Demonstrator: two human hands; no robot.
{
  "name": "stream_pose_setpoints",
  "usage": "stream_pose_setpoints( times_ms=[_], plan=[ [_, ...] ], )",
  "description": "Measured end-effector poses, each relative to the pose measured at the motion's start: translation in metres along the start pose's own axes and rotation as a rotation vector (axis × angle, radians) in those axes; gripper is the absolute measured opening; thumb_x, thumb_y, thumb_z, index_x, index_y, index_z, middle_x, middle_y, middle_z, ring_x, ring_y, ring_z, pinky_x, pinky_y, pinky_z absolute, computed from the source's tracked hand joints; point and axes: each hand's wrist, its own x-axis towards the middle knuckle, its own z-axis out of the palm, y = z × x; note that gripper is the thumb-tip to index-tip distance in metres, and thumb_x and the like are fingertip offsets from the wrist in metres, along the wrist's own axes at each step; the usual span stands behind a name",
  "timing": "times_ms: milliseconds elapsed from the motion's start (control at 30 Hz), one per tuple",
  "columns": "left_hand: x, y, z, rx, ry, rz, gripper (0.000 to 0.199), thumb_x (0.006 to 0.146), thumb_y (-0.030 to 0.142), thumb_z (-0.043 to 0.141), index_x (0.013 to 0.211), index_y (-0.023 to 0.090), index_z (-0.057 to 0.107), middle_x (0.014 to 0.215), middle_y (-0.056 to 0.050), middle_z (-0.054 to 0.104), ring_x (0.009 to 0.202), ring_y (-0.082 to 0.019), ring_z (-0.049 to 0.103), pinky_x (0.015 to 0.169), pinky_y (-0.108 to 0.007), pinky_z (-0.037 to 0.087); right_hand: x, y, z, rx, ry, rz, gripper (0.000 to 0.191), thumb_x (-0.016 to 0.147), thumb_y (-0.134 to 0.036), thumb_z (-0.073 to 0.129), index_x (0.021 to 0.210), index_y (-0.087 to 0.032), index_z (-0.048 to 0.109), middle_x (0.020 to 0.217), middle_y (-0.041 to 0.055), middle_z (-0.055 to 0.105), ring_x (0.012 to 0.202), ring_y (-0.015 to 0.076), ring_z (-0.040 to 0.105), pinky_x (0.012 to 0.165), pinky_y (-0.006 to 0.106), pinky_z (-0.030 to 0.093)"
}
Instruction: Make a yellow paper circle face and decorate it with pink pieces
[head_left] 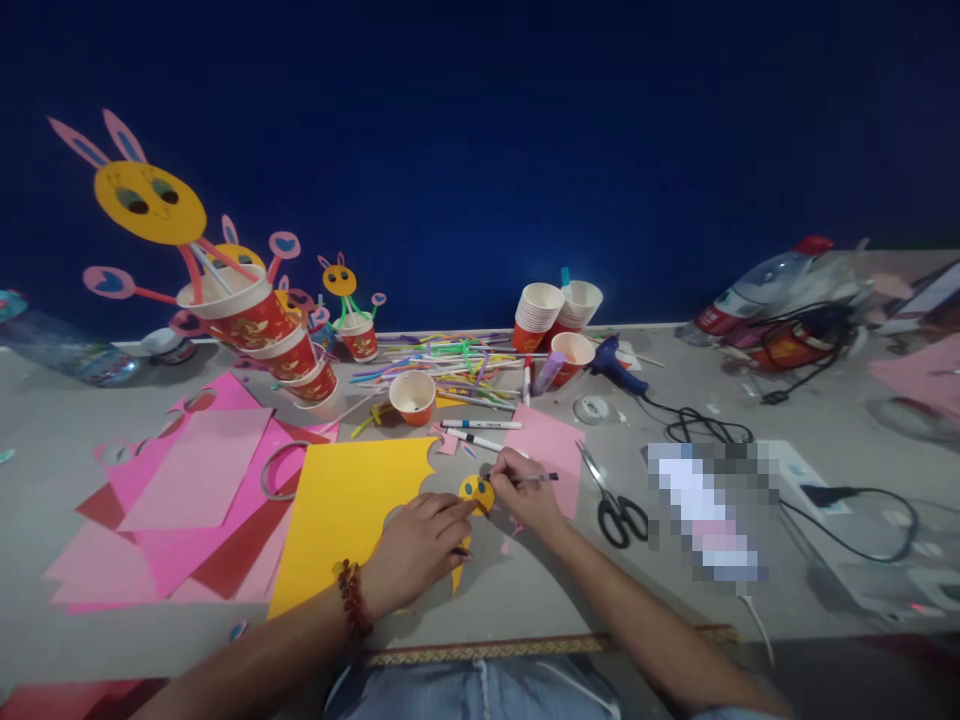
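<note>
Pinching slim pen (538,477), right fingers (508,470); left fingers (452,514) touching round yellow paper disc (475,492), grip unclear.

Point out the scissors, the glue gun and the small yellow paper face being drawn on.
Scissors (608,493): head view, where blades and handles meet.
Glue gun (618,369): head view, on its blue body.
Yellow paper face (478,496): head view, near the middle of the disc.
</note>
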Motion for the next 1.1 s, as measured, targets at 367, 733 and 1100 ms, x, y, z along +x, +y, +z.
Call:
stream_pose_setpoints(
  times_ms=[367, 733, 1100],
  plan=[
    [0.0007, 0.0009, -0.0007, -0.004, 0.008, -0.007, 0.028, 0.09, 0.04, 0.065, 0.11, 0.021, 0.061, 0.133, -0.005, 0.063, 0.12, -0.023, 0.055, 0.098, -0.04, 0.044, -0.0022, 0.0031, 0.0001, 0.086, 0.027, 0.008, 0.015, 0.073, -0.02, 0.049, 0.059, -0.022, 0.043, 0.049, -0.0065, 0.042, 0.045, 0.0104, 0.038, 0.044, 0.022, 0.026],
    [0.0009, 0.0014, -0.0024, -0.019, -0.005, -0.014, 0.028, 0.09, 0.039, 0.066, 0.111, 0.022, 0.061, 0.133, -0.006, 0.062, 0.12, -0.023, 0.055, 0.099, -0.04, 0.044, -0.0022, 0.0086, 0.0007, 0.06, 0.003, 0.006, 0.015, 0.074, -0.02, 0.049, 0.06, -0.022, 0.045, 0.051, -0.0057, 0.043, 0.047, 0.0109, 0.038, 0.045, 0.022, 0.026],
    [0.0002, -0.0001, 0.0002, -0.012, 0.004, -0.003, 0.027, 0.091, 0.039, 0.064, 0.111, 0.021, 0.06, 0.134, -0.005, 0.062, 0.12, -0.022, 0.054, 0.098, -0.04, 0.045, -0.0023, 0.0074, 0.0011, 0.049, -0.003, 0.01, 0.016, 0.075, -0.021, 0.05, 0.06, -0.022, 0.044, 0.05, -0.0057, 0.043, 0.046, 0.0108, 0.039, 0.044, 0.022, 0.026]
  ],
)
